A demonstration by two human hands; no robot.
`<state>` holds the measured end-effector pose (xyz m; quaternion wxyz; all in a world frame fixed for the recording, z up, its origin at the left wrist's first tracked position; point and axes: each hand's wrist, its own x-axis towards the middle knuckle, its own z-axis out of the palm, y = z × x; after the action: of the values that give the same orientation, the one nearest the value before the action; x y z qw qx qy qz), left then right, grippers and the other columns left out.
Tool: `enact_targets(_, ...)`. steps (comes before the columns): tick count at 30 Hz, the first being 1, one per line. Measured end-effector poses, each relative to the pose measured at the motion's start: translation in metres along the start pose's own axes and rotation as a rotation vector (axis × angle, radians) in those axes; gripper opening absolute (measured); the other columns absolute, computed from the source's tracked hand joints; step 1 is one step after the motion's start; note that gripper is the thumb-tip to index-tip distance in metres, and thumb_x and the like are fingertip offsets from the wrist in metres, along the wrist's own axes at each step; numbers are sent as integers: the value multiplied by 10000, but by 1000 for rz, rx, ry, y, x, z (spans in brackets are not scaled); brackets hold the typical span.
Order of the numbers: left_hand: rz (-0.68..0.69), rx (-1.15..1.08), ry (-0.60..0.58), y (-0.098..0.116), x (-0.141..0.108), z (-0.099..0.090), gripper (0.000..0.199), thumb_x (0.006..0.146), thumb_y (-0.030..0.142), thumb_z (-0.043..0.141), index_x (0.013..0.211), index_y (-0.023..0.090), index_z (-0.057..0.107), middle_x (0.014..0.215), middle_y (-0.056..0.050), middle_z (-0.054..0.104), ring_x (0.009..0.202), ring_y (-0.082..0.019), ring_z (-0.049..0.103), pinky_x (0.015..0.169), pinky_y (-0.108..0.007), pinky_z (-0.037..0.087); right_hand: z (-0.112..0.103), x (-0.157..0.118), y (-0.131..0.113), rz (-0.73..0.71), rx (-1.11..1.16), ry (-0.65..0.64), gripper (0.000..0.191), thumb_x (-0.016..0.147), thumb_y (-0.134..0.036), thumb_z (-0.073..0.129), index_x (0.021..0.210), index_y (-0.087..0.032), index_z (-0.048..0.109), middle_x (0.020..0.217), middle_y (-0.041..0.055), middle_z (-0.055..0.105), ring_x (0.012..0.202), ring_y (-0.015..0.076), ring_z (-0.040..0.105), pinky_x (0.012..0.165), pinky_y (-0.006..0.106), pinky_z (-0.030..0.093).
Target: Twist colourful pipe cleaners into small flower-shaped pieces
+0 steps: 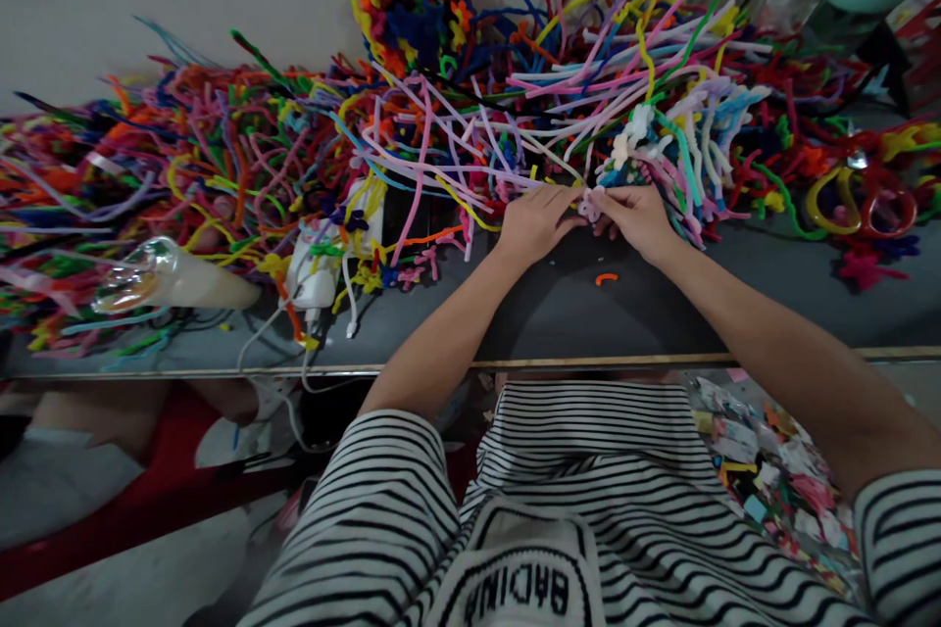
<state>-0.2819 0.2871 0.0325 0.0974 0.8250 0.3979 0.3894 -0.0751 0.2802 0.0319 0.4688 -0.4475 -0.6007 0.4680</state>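
Note:
Between my two hands is a small pale pink pipe-cleaner flower, made of looped petals. My left hand pinches it from the left side, with the fingers bent over. From the right, my right hand grips it between thumb and fingertips. The fingers hide part of the flower. Just behind my hands lie long pink and lilac pipe cleaners and a clump of white and blue twisted pieces. A short orange pipe-cleaner piece rests on the dark tabletop in front of my hands.
Multicoloured pipe cleaners heap along the wall. Scissors with yellow and red handles lie right. A white charger with cables and a plastic-wrapped roll sit left. Scraps fill the space below the table's edge. Another person's leg shows lower left.

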Motion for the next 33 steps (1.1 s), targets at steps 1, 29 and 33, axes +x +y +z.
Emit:
enact_targets(1, 40, 41, 6, -1, -1, -1, 408, 912, 420, 767, 1263, 212, 761, 1189, -120, 803, 1124, -271, 738, 1012, -385, 550, 0, 1, 1, 8, 22, -6, 559, 799, -772, 743, 802, -215, 782, 701, 41, 710, 555, 155, 662, 419, 255, 416)
enact_targets(29, 274, -64, 233, 1, -1, 9, 182, 994, 317, 689, 1022, 221, 841, 956, -58, 849, 918, -180, 811, 877, -340, 645, 0, -1, -14, -26, 125, -228, 521, 766, -671, 846, 775, -198, 627, 651, -29, 606, 496, 79, 558, 406, 209, 377)
enact_targets(33, 277, -71, 238, 3, 0, 7, 177, 992, 301, 689, 1001, 213, 843, 946, -57, 850, 907, -177, 817, 866, -331, 649, 0, -1, -14, -22, 118, -229, 483, 811, -631, 832, 787, -196, 624, 667, -24, 606, 501, 75, 546, 408, 212, 380)
